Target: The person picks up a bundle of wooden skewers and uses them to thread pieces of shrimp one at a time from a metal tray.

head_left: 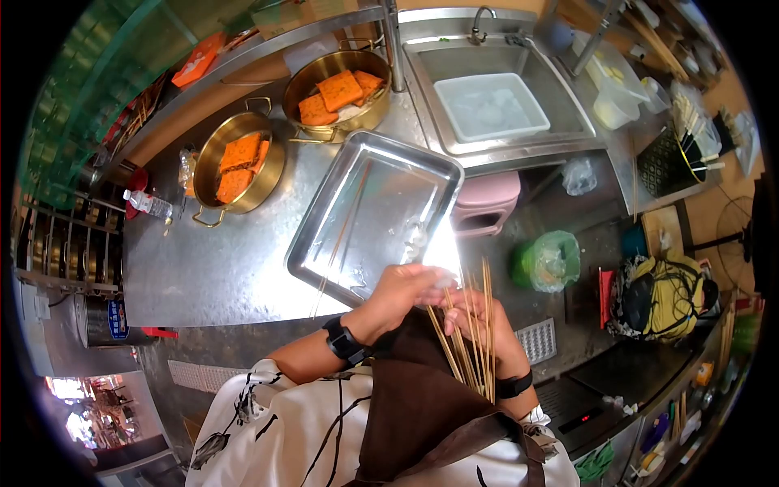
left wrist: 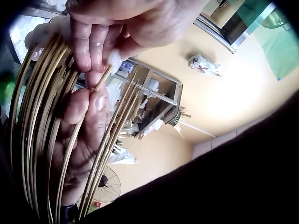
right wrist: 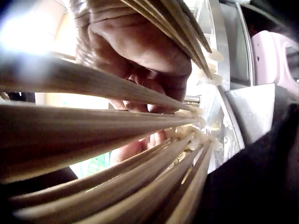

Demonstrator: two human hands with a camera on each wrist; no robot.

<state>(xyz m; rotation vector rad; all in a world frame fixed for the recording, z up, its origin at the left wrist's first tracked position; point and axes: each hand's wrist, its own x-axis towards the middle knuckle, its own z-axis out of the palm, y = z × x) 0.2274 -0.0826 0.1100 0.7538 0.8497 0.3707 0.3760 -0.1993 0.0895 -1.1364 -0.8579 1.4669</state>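
Observation:
In the head view my left hand (head_left: 398, 296) pinches a small whitish, wet-looking piece (head_left: 445, 280) beside my right hand (head_left: 483, 315). The right hand holds several thin wooden skewers (head_left: 462, 349), fanned down over the brown apron. From the left wrist, the left hand (left wrist: 126, 28) is above, its fingers at a white piece (left wrist: 114, 60) on one skewer's tip; the right hand (left wrist: 84, 135) pinches that skewer below. More skewers (left wrist: 39, 112) carry white pieces at their upper ends. The right wrist view shows the right hand (right wrist: 140, 42) behind large skewers (right wrist: 93, 116) with pale tips.
A metal tray (head_left: 312, 235) with a few skewers lies on the steel counter (head_left: 187, 284). Beyond are two brass pots (head_left: 272, 174) of orange slabs, and a sink (head_left: 568, 122) holding a white basin (head_left: 491, 134). A pink stool (head_left: 487, 191) and green bin (head_left: 527, 264) stand below.

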